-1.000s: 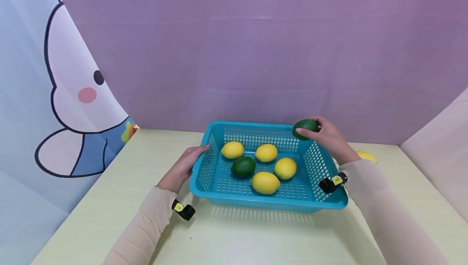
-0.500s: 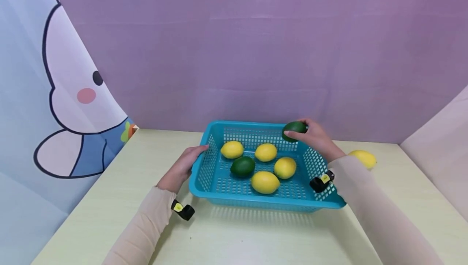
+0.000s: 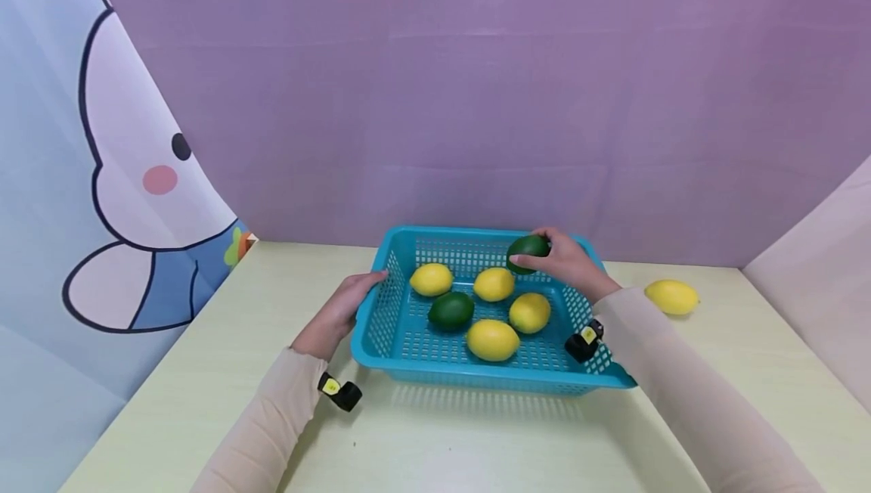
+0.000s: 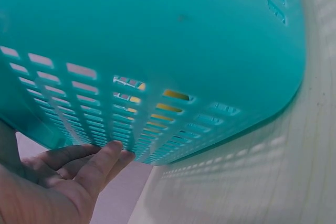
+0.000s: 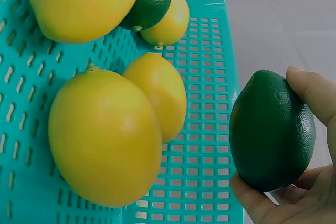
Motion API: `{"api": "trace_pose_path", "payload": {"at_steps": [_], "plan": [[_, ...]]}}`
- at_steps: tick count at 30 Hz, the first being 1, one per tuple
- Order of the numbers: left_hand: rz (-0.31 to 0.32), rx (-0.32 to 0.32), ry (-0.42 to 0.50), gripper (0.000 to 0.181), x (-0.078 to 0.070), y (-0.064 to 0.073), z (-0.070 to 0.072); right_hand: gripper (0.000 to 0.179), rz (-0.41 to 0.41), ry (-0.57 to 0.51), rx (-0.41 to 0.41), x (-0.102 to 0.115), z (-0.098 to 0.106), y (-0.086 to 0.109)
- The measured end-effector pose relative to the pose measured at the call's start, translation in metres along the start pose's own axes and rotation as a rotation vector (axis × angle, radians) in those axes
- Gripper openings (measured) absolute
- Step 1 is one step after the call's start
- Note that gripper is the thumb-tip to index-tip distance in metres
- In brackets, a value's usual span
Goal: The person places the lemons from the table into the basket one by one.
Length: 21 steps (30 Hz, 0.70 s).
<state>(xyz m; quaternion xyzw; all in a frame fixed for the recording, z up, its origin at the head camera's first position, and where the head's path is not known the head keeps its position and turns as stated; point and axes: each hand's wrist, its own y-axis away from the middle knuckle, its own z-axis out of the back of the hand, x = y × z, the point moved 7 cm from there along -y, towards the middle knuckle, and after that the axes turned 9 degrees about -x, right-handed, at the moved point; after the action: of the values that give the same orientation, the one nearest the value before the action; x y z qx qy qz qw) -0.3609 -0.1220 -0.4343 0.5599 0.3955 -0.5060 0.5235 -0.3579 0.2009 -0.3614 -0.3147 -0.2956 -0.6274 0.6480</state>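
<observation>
My right hand (image 3: pixel 565 259) pinches a dark green lime (image 3: pixel 527 254) between thumb and fingers, over the back right part of a blue plastic basket (image 3: pixel 476 377). In the right wrist view the held lime (image 5: pixel 271 130) is glossy and smooth, its narrower end up. Inside the basket lie several yellow lemons, the nearest lemon (image 3: pixel 493 339) toward the front, plus a second green lime (image 3: pixel 452 311). My left hand (image 3: pixel 343 308) grips the basket's left side, thumb at the rim; the left wrist view shows fingers (image 4: pixel 97 169) against the slotted wall.
Another lemon (image 3: pixel 672 297) lies on the pale table (image 3: pixel 408 448), right of the basket. Behind the table stands a purple cloth (image 3: pixel 476 100), with a cartoon-printed cloth (image 3: pixel 156 137) at the left.
My right hand has carried the lime leftward and slightly down, from the basket's right back corner to over its inside. The lemon on the table has come into full view. My left hand stays put.
</observation>
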Motion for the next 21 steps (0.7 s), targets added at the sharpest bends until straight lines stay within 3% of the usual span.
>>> {"api": "trace_pose_path", "payload": {"at_steps": [21], "plan": [[-0.011, 0.011, 0.007, 0.056, -0.002, 0.0, 0.0, 0.067, 0.064, 0.085, 0.17, 0.004, -0.045, -0.001]]}}
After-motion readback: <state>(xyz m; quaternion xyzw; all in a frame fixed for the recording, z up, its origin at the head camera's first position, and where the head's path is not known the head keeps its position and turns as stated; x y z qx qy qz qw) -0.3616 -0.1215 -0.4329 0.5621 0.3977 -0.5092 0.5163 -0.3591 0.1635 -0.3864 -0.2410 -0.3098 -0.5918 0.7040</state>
